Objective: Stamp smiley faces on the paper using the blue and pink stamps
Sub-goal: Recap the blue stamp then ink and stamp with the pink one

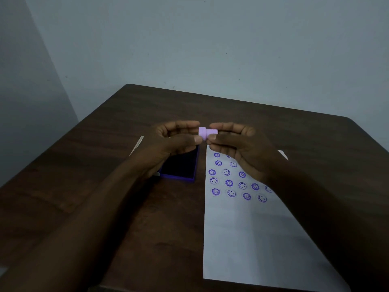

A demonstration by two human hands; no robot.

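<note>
A small pink stamp (205, 134) is held sideways in the air above the table, between both hands. My left hand (174, 140) pinches its wider end with thumb and fingers. My right hand (237, 144) grips the narrower end. Below them lies a white sheet of paper (248, 239) with several rows of purple smiley prints (229, 183) near its far end. A purple ink pad (181, 165) with a dark inked surface sits open on the table, partly under my left hand. No blue stamp is visible.
The dark wooden table (105, 161) stands against a pale wall. A white strip, perhaps another sheet's edge (137, 144), shows behind my left wrist. The table's front edge runs just below the paper.
</note>
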